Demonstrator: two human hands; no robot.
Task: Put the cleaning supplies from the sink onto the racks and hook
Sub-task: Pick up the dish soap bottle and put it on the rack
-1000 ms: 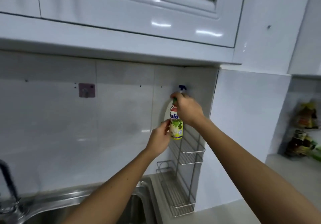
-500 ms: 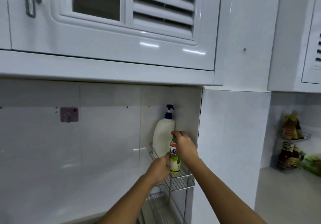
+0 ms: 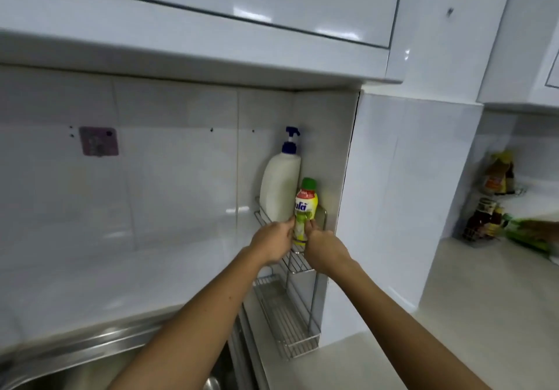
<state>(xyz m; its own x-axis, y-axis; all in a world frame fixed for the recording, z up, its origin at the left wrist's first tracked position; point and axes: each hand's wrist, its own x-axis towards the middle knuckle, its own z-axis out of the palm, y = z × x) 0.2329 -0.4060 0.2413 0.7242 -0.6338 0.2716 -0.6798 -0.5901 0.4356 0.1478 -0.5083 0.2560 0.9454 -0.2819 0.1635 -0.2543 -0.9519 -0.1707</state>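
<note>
Left hand and right hand both closed around yellow green-capped bottle, upright on upper rack, beside white pump bottle

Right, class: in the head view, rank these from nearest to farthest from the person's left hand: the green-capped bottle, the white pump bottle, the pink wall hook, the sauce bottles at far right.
1. Green-capped bottle: touching the left hand, on its right.
2. White pump bottle: just above, on the upper rack.
3. Pink wall hook: far up-left on the tiles.
4. Sauce bottles: far right, on the other counter.

Yellow bottle, green cap, red-white label; white pump bottle, blue pump; pink hook.
</note>
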